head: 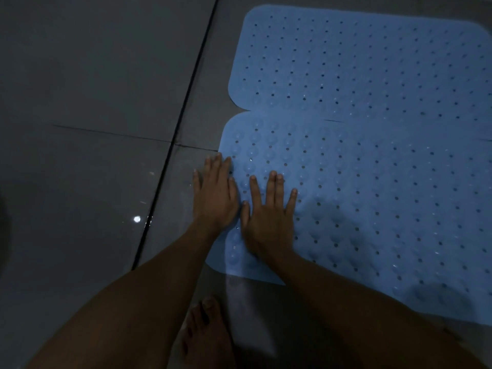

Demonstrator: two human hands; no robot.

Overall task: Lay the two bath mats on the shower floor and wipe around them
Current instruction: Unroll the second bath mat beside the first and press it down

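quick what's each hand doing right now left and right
Left hand: open, fingers straight, flat over the near mat's left edge and the floor.
Right hand: open, fingers spread, pressing flat on the near mat.

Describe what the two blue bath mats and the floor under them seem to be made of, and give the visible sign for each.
Near bath mat and far bath mat: probably soft rubber or PVC, matt blue; rows of punched holes, moulded suction-cup bumps, and both lie limp and flat. Floor: probably glazed ceramic or stone tile, dark grey, glossy; straight joint lines and a bright light reflection. Both hands, left hand and right hand, press flat.
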